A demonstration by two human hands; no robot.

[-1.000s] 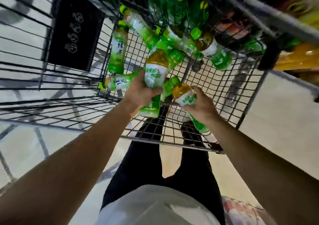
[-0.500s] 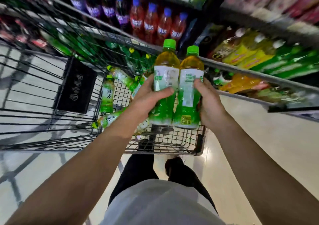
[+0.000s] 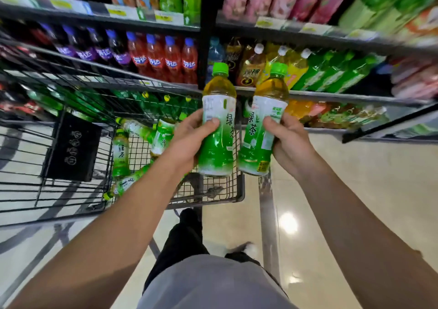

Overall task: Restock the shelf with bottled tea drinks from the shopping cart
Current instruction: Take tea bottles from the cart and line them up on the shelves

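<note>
Left hand (image 3: pixel 189 140) clamped round left tea bottle (image 3: pixel 216 128); right hand (image 3: pixel 290 140) round right tea bottle (image 3: pixel 260 131). Both upright, caps up, frame centre, above shopping cart (image 3: pixel 227 190) edge, probably so they go straight onto shelf (image 3: pixel 331 95). More btls lie in cart, centre left.

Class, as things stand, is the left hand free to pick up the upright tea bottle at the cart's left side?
Probably not: the left hand already grips a tea bottle, though nothing blocks the upright bottle in the cart.
</note>
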